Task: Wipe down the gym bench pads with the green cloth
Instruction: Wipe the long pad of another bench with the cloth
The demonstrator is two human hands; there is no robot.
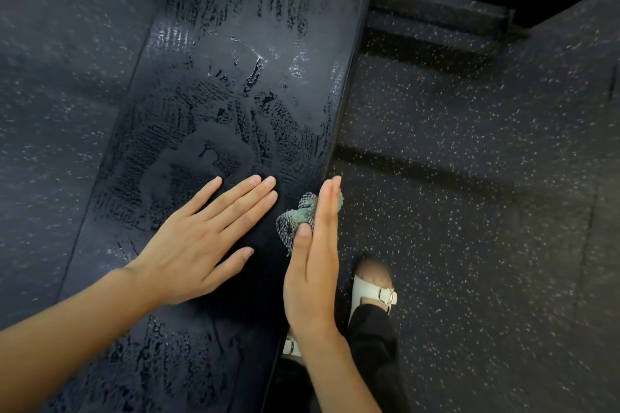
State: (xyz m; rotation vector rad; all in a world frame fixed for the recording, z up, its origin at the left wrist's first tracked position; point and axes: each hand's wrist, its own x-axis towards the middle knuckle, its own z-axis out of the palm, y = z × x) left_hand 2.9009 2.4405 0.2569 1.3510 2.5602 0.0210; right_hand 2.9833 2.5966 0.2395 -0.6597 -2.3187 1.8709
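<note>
Your left hand (198, 245) lay flat on the bench pad (235, 77), palm down, fingers straight and slightly spread. Just beside it, your right hand (315, 265) stood on edge at the pad's right side, fingers straight and together. It pressed the green cloth (298, 214) against that side, with the thumb resting on the bunched fabric. The two hands were close but not touching, and the cloth sat between them, against your right palm. Ahead of both hands, the pad's dark surface carried wet streaks (255, 70) and smears. Beyond your right hand lay speckled dark floor (469, 178), and below that wrist showed a white buckled sandal (372, 288) under a black trouser leg (372, 329).
</note>
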